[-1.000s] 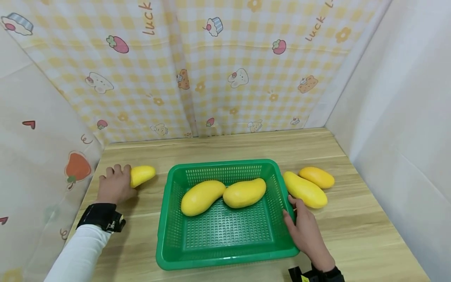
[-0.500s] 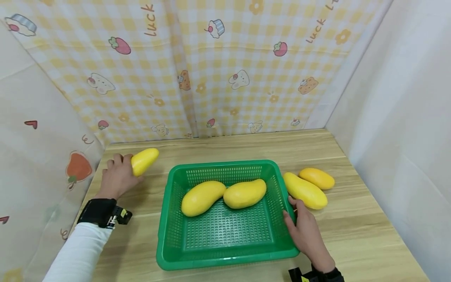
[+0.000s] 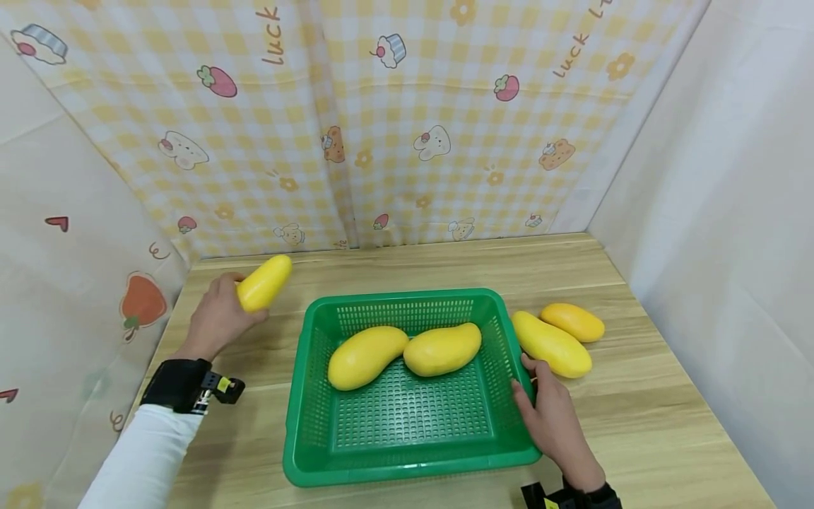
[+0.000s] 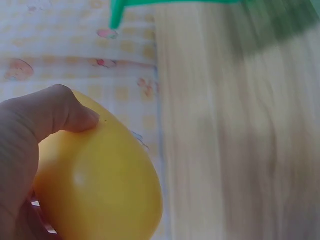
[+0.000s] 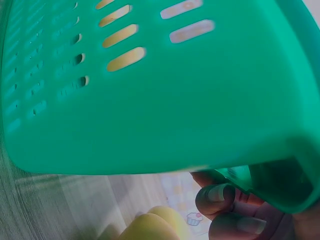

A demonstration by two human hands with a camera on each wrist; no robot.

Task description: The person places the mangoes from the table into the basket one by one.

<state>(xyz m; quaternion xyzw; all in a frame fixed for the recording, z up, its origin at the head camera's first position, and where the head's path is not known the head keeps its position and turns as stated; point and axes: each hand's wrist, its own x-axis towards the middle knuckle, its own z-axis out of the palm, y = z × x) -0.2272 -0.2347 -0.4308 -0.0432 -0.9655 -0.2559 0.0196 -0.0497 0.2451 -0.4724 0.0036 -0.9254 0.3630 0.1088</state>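
My left hand grips a yellow mango, raised off the table's far left part. In the left wrist view the thumb presses on the mango's smooth skin; the other fingers are mostly hidden behind it. A green plastic basket stands at the middle, with two mangoes, one on the left and one on the right, lying inside. My right hand holds the basket's right rim, thumb on the inner side. Curled fingers show outside the wall in the right wrist view.
Just right of the basket, a larger mango and a smaller orange-yellow mango lie side by side on the wooden table. A checked cloth hangs behind the table, and pale sheets stand at both sides.
My left hand has lifted the mango from the table and moved it up and slightly right, tilting its free end upward. The right hand and basket have stayed put.
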